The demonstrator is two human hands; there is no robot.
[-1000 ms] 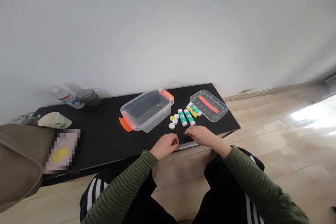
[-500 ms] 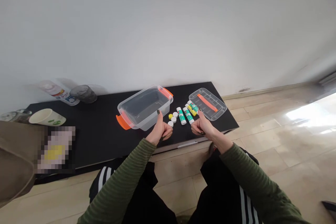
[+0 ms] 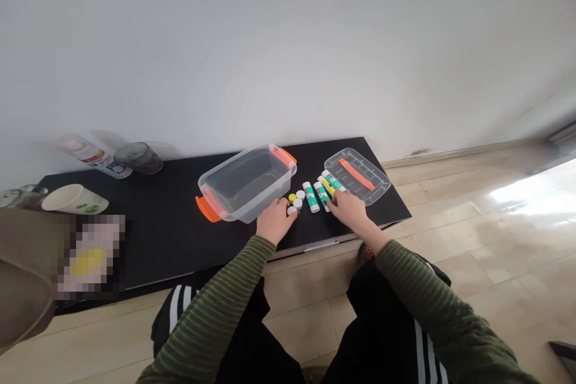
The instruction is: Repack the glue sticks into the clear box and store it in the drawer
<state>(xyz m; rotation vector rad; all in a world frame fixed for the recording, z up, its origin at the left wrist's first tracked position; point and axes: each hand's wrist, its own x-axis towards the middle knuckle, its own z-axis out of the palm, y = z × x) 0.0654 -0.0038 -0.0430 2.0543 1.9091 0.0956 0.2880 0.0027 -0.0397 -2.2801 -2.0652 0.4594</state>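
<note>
My left hand [image 3: 274, 221] is at the front edge of a small group of round tubs. Its thumb and fingers close about the nearest white-capped tub [image 3: 292, 210]. Beside it stand two more white-capped tubs [image 3: 300, 195] and a yellow-capped one [image 3: 292, 198]. My right hand [image 3: 350, 211] reaches down over the lower ends of the green-and-white glue sticks [image 3: 321, 194] and a yellow highlighter [image 3: 327, 184]. Its fingers curl at their ends; which piece they pinch is hidden. Another glue stick [image 3: 311, 197] lies untouched between my hands.
A clear plastic box [image 3: 243, 216] with orange latches stands left of the tubs. Its clear lid [image 3: 378, 186] with an orange handle lies at the right. Further left are a paper cup [image 3: 74, 199], a dark glass [image 3: 139, 158] and a spray can [image 3: 96, 156] on the black cabinet top [image 3: 166, 234].
Both hands were raised as fists with thumbs up. They have dropped to the cabinet top, the left onto the tubs, the right onto the glue sticks and highlighter.
</note>
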